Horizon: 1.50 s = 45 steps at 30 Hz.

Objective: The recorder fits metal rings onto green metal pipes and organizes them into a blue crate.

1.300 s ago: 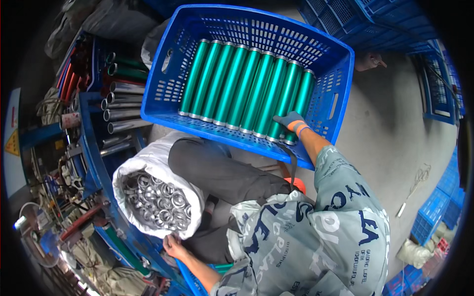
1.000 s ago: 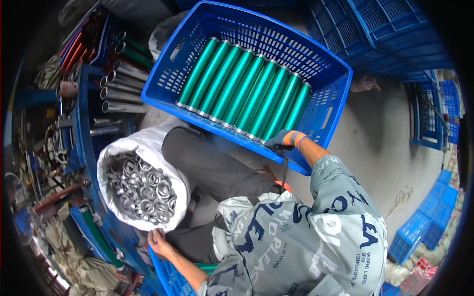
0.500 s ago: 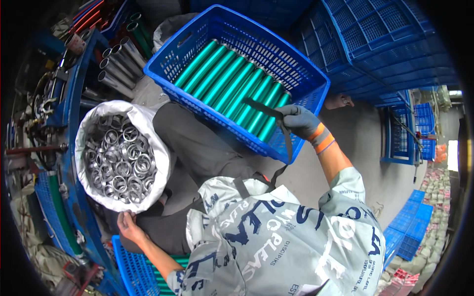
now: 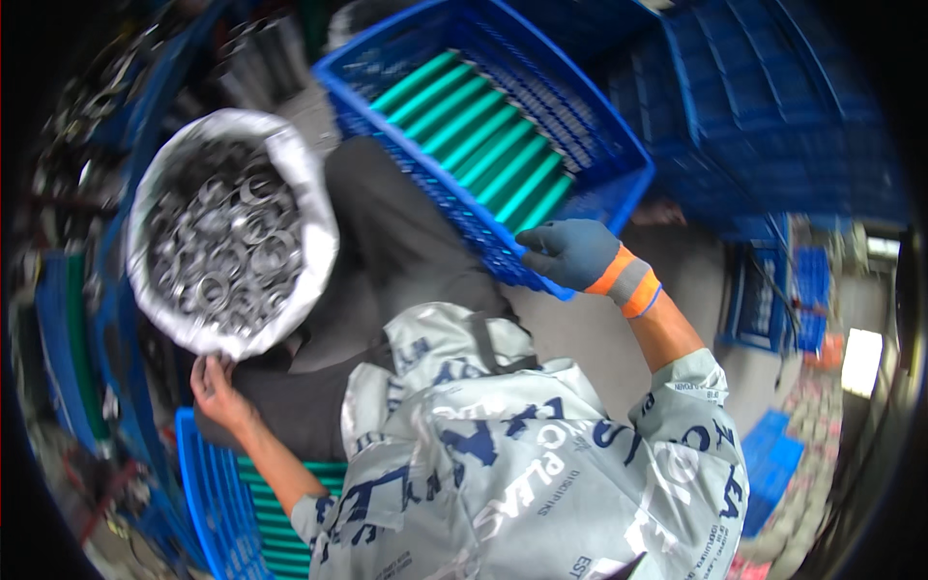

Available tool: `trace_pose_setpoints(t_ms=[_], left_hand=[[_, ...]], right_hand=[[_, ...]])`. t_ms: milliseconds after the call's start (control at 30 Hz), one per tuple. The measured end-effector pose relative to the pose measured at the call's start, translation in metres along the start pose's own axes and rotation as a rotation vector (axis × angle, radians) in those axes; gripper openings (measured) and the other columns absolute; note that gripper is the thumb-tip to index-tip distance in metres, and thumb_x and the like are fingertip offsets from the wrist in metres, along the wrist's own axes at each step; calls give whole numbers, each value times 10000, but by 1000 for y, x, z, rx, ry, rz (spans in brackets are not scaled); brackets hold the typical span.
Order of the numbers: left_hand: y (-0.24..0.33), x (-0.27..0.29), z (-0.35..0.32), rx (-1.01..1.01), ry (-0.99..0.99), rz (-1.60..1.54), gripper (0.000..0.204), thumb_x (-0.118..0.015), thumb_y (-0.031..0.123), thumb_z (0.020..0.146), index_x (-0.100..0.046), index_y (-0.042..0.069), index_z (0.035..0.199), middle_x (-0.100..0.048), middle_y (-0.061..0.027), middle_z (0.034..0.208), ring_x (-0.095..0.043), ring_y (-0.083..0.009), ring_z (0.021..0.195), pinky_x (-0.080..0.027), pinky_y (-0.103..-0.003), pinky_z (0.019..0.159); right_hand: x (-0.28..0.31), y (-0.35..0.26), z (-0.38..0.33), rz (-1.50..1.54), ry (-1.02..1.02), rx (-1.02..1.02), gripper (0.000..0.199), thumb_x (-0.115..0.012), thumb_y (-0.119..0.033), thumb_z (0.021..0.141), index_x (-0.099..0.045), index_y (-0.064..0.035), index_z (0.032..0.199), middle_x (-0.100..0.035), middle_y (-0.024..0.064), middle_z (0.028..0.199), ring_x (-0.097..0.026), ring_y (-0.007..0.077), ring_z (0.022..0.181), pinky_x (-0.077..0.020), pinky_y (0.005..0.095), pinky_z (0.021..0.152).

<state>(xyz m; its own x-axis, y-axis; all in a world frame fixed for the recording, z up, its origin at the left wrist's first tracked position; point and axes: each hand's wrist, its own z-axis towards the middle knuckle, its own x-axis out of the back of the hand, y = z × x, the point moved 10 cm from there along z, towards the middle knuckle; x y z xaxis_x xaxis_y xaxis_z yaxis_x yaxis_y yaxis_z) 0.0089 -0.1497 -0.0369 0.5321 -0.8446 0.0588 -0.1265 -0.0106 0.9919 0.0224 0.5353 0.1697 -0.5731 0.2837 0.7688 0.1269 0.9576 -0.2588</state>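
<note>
A white sack with its rim rolled out stands at the left, filled with loose silver metal rings. My bare left hand has its fingertips closed at the near edge of this sack. A large blue plastic crate sits tilted in view beyond my legs, holding a row of shiny green tubes. My right hand, in a grey glove with an orange cuff, is at the crate's near rim. Its fingers are bent over that rim, slightly blurred.
A second blue crate with green tubes stands at the lower left, partly under my left arm. Bare silver tubes stand at the far left. Stacked blue crates rise at the far right. Blue machinery lines the left side.
The black strap that my right hand held over the tubes no longer shows there. That hand has come down to the crate's near rim. The view has shifted; my left hand stays by the sack.
</note>
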Motion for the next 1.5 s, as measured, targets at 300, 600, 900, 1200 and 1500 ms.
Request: trace_pose_setpoints(t_ms=[300, 600, 900, 1200, 1500], left_hand=[[12, 196, 5, -201, 585, -33, 397, -824, 199, 1112, -686, -39, 1399, -836, -173, 1212, -821, -242, 1091, -639, -352, 933], [-298, 451, -183, 774, 739, 511, 658, -952, 305, 889, -769, -54, 1409, -807, -274, 1407, -763, -376, 1347, -573, -461, 1194], [-337, 441, -198, 992, 931, 759, 1042, -965, 358, 852, -478, -19, 1691, -529, -306, 1721, -530, -493, 1587, -475, -517, 1330], [-404, 506, -242, 916, 749, 750, 1510, -1108, 592, 632, -361, -168, 1702, -606, -373, 1642, -619, -453, 1534, -495, -455, 1314], [-352, 398, -211, 897, 886, -122, 1057, -1087, 224, 778, -552, -79, 1638, -771, -189, 1467, -749, -356, 1306, -597, -489, 1164]], right_hand=[[-50, -267, 205, 708, 106, 702, 439, -775, -118, 1110, -736, -44, 1541, -758, 82, 1461, -719, 185, 1324, -549, 358, 1160], [-186, -415, 293, -341, 334, 732, 1046, -871, -662, 913, -522, -113, 1731, -533, 242, 1751, -469, 513, 1623, -348, 644, 1349], [-194, -436, 307, -457, 316, 659, 937, -916, -486, 915, -554, -154, 1713, -669, 221, 1616, -659, 494, 1410, -540, 582, 1181], [-212, -465, 308, -324, 241, 708, 880, -979, -419, 875, -632, -145, 1636, -754, 208, 1472, -718, 443, 1335, -570, 559, 1129], [-176, -465, 314, -315, 292, 765, 908, -1006, -579, 777, -716, -162, 1529, -795, 163, 1369, -739, 442, 1248, -595, 554, 1060]])
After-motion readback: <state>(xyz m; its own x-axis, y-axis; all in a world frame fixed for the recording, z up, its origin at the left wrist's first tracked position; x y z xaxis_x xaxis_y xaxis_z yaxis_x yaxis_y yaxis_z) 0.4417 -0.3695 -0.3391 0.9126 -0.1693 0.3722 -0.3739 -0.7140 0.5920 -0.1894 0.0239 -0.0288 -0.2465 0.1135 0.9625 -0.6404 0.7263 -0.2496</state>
